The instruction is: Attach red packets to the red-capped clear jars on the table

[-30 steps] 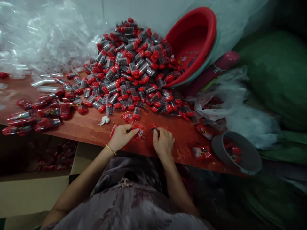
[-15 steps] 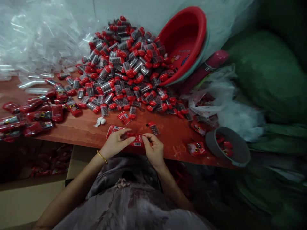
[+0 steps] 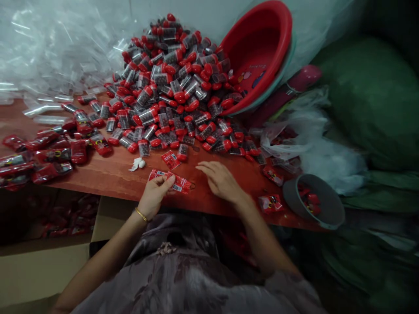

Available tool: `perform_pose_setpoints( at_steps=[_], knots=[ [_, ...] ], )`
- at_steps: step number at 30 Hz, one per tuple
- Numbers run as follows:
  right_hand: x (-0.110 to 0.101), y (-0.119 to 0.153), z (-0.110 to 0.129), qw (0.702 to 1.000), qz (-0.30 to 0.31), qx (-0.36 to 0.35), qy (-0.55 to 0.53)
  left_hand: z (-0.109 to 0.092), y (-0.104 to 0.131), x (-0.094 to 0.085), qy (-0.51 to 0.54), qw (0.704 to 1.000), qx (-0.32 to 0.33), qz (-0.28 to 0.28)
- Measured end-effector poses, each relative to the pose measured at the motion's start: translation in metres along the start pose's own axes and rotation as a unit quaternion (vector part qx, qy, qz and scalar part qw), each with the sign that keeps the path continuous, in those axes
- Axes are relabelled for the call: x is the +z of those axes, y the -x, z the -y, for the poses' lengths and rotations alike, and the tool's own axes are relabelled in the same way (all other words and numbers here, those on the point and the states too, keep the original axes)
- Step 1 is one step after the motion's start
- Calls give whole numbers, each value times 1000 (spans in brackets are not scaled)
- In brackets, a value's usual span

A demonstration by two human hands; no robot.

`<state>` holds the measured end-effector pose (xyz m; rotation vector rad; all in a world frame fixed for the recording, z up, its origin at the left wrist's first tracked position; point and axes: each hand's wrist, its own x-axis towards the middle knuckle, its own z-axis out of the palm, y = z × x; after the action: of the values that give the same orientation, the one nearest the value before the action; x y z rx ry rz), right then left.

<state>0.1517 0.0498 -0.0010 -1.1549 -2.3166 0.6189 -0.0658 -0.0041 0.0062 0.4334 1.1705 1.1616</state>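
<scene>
My left hand (image 3: pixel 153 194) pinches a printed red sachet (image 3: pixel 181 184) near its left end. The sachet stretches right from my thumb. Behind those fingers lies another red printed packet (image 3: pixel 155 174). My right hand (image 3: pixel 221 179) is held apart from the sachet, fingers stretched leftward low over the table, with no object visible in them; what lies beneath the palm is hidden. Just beyond the hands are a flat red packet (image 3: pixel 170 160), a small clear bottle with a red cap (image 3: pixel 182 152) and a crumpled white scrap (image 3: pixel 137 164).
A large heap of red-capped bottles (image 3: pixel 163 87) leans toward a tilted red basin (image 3: pixel 284 26). Filled red packs (image 3: pixel 52 157) lie left, beside clear plastic sleeves (image 3: pixel 49 109). A grey bowl (image 3: pixel 291 196) with red pieces stands near the right edge. An open carton (image 3: pixel 39 270) sits below left.
My right hand has let go of the sachet and moved right, over the spot where a red-capped bottle lay. My left hand keeps the sachet, now in a pinch. The view has shifted slightly.
</scene>
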Motion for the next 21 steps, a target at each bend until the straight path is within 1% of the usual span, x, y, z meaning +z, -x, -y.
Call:
perform_pose_setpoints(
  at_steps=[1,3,4,6,8,9,11,13,15,16,18,19,21],
  knots=[
    [-11,-5,-12,993,73,-36,82,-3,-1,-2,4,1000,-16,14],
    [-28,-11,-32,965,158,-73,194,-5,-2,-5,14,998,-47,44],
    [-33,-13,-39,953,179,-84,230,-5,-3,-7,20,996,-57,58],
    [-39,-12,-48,942,187,-97,263,-3,-5,-9,34,994,-66,79],
    [-40,-6,-50,945,168,-87,268,-1,-5,-11,42,993,-70,90],
    [-39,-2,-50,950,155,-68,262,-1,-5,-11,43,992,-71,91],
    [-35,9,-44,966,120,-1,231,0,-5,-12,43,993,-71,90],
    [-25,23,-32,982,60,84,156,0,-5,-13,42,994,-64,81],
    [-13,38,-12,987,-21,156,27,0,-4,-12,38,996,-51,64],
    [-6,45,1,980,-65,180,-51,1,-3,-12,35,997,-42,53],
    [6,56,26,951,-111,209,-197,3,-1,-9,27,999,-26,32],
    [11,59,39,938,-133,219,-233,4,0,-7,23,999,-19,25],
    [20,62,59,925,-161,222,-262,6,2,-2,14,1000,-9,10]
  ],
)
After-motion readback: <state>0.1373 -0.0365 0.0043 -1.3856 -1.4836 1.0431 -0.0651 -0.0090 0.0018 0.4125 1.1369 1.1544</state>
